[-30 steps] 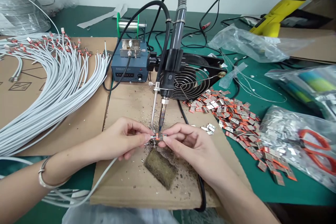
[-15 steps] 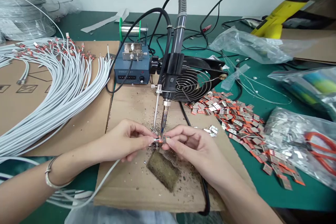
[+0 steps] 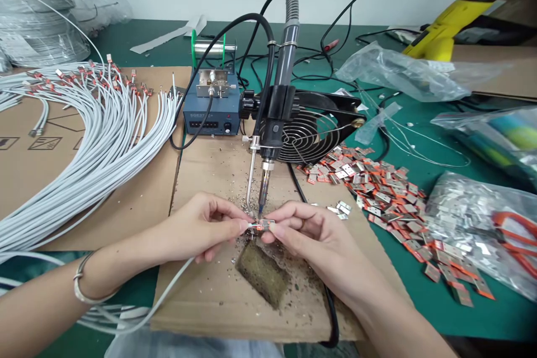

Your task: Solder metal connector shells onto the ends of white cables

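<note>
My left hand [image 3: 210,226] pinches the end of a white cable [image 3: 170,286], which trails down to the lower left. Facing it, my right hand [image 3: 302,232] grips a small metal USB connector [image 3: 267,224] with an orange part between thumb and fingers. The cable's wires meet the connector's orange end between my fingertips. Just above that joint is the tip of a soldering iron [image 3: 263,190], clamped nearly upright in a stand. A thin metal feed tube [image 3: 250,179] comes down beside the tip. Below my hands lies a dirty brown sponge [image 3: 263,274].
Many white cables [image 3: 121,145] spread over cardboard at left. A blue solder feeder [image 3: 212,112] with a solder spool [image 3: 208,48] and a fan [image 3: 310,134] stand behind. Loose USB connectors [image 3: 390,201] are heaped at right, near a plastic bag [image 3: 470,218] and orange-handled scissors [image 3: 518,235].
The connector and cable end have shifted slightly right, and more of the connector shows below the iron's tip. Both hands keep their pinch.
</note>
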`<state>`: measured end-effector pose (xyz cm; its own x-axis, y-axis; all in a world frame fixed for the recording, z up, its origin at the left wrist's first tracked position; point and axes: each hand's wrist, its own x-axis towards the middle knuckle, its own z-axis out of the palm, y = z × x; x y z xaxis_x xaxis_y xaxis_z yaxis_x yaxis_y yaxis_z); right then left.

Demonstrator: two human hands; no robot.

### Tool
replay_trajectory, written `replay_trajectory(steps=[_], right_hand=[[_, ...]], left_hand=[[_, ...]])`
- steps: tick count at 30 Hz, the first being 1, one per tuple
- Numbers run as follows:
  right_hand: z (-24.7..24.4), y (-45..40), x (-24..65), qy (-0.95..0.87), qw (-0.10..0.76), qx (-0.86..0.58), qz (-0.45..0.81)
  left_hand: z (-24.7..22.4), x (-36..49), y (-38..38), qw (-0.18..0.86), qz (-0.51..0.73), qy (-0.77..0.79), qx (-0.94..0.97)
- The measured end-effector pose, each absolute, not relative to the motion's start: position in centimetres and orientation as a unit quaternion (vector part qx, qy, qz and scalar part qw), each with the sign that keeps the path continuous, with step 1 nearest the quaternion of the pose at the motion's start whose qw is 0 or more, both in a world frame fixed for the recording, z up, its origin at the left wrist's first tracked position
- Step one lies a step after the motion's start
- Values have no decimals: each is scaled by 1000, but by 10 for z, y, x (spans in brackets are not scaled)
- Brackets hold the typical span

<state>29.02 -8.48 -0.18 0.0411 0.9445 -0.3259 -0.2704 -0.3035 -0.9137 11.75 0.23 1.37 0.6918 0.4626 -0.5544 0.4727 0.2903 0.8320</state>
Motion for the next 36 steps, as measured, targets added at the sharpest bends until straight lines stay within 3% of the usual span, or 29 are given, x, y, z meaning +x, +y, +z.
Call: replay_trajectory(steps=[36], right_hand=[[0,-83,288,-330,481,-556,592]], left_hand=[[13,119,3,709,4,391,587]])
